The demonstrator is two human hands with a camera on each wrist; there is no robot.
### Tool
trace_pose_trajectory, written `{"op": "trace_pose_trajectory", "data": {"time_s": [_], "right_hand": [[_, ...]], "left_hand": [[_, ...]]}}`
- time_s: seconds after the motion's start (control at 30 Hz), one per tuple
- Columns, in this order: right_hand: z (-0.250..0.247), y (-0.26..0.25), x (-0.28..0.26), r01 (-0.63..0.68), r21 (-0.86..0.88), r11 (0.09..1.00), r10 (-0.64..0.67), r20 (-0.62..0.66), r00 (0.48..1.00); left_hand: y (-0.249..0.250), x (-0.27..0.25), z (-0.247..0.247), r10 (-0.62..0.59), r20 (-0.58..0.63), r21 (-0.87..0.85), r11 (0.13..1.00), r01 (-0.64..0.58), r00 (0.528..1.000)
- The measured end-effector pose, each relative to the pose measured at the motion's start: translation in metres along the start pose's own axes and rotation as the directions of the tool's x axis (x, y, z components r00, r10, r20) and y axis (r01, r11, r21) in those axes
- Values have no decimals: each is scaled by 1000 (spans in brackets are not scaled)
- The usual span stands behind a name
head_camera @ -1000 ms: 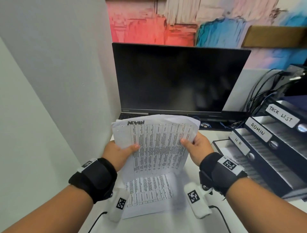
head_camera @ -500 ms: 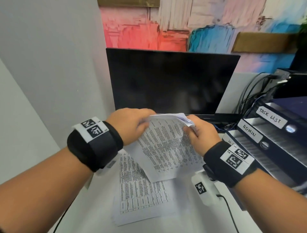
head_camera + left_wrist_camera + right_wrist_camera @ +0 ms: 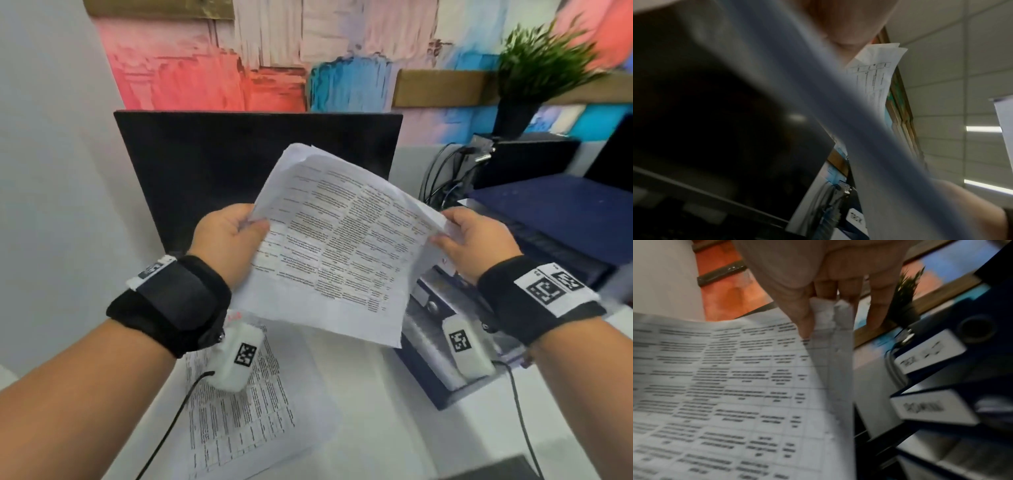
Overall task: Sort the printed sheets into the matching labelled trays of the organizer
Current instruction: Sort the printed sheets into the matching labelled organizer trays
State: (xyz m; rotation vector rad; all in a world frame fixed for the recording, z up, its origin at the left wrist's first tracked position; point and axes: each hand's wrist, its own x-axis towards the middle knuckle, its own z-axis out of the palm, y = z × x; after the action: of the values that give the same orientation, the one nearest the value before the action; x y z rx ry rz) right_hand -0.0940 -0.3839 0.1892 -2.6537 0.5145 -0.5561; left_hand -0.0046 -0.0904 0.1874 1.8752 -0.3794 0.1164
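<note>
Both hands, left hand [image 3: 230, 240] and right hand [image 3: 478, 240], pinch one printed sheet [image 3: 342, 246] above the worktop [image 3: 370, 411]. It seems not yet filed in the organizer [image 3: 555, 219]; more sheets [image 3: 246, 411] lie waiting

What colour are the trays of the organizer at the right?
Dark blue, with white labels; the trays show best in the right wrist view.

Organizer [image 3: 513, 284] right of monitor [image 3: 239, 164] — sheets [image 3: 239, 404] before.
</note>
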Motion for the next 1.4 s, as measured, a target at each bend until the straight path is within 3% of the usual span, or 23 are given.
{"op": "trace_pose_trajectory", "data": {"time_s": [0.13, 0.27, 0.33, 0.47, 0.77, 1.1, 1.3, 1.4], "right_hand": [[-31, 52, 9, -156, -200, 967, 151, -40, 988], [-57, 101, 13, -329, -431, 841, 326, -83, 942], [-66, 125, 12, -355, -484, 800, 375, -60, 925], [-67, 158, 10, -382, -483, 788, 454, 36, 890], [-59, 174, 4, -342, -501, 795, 424, 56, 904], [-65, 180, 1, -285, -481, 829, 381, 113, 917], [-72, 174, -1, -264, -465, 845, 368, 147, 918], [-80, 170, -4, -211, -519, 829, 353, 192, 916]], "left_hand": [[3, 12, 37, -117, 4, -13, 993, 117, 993], [-5, 18, 72, -307, 78, -37, 950, 311, 948], [-9, 22, 90, -368, 113, -56, 925, 375, 923], [-6, 26, 114, -423, 157, 66, 906, 418, 893], [3, 22, 148, -496, 219, 68, 867, 494, 840], [11, 36, 184, -572, 179, -41, 809, 587, 800], [21, 37, 216, -563, 188, -52, 812, 581, 804], [24, 30, 241, -494, 99, -143, 852, 504, 864]]}}
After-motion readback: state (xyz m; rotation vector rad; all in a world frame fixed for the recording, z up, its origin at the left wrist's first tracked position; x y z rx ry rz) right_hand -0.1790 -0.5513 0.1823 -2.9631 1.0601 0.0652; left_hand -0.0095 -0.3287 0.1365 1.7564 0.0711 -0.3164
